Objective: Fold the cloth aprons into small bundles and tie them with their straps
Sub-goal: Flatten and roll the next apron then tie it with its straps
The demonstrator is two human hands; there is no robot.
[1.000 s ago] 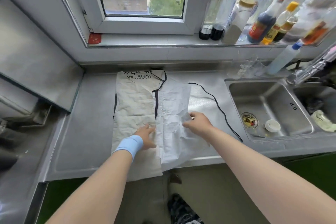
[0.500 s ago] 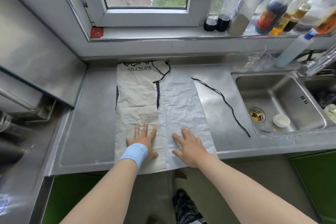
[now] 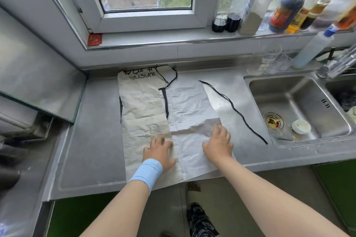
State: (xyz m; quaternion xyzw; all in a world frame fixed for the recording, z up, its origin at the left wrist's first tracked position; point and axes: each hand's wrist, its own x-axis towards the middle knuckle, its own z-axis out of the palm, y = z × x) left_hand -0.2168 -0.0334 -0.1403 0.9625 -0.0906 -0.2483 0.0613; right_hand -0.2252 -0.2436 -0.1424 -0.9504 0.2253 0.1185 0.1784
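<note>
A cream cloth apron (image 3: 142, 106) lies lengthwise on the steel counter (image 3: 96, 131), its sides folded in as two long flaps. Black lettering shows at its far end. One black strap (image 3: 231, 106) trails right across the counter toward the sink, and another loops near the top. My left hand (image 3: 159, 153), with a blue wristband, presses flat on the near part of the left flap. My right hand (image 3: 218, 143) rests on the right flap with its fingers stretched forward and blurred. A ridge of cloth (image 3: 198, 127) is bunched up just ahead of them.
A steel sink (image 3: 300, 98) with a small white cap (image 3: 301, 126) sits to the right, a tap (image 3: 339, 63) beyond it. Several sauce bottles (image 3: 285, 11) line the window sill, and clear glasses (image 3: 267, 59) stand below. The apron's near end hangs over the counter's front edge.
A second ago my right hand laid the right flap over. Then both hands pressed flat near the front edge. Now the right hand has slid forward and the cloth has ridged up.
</note>
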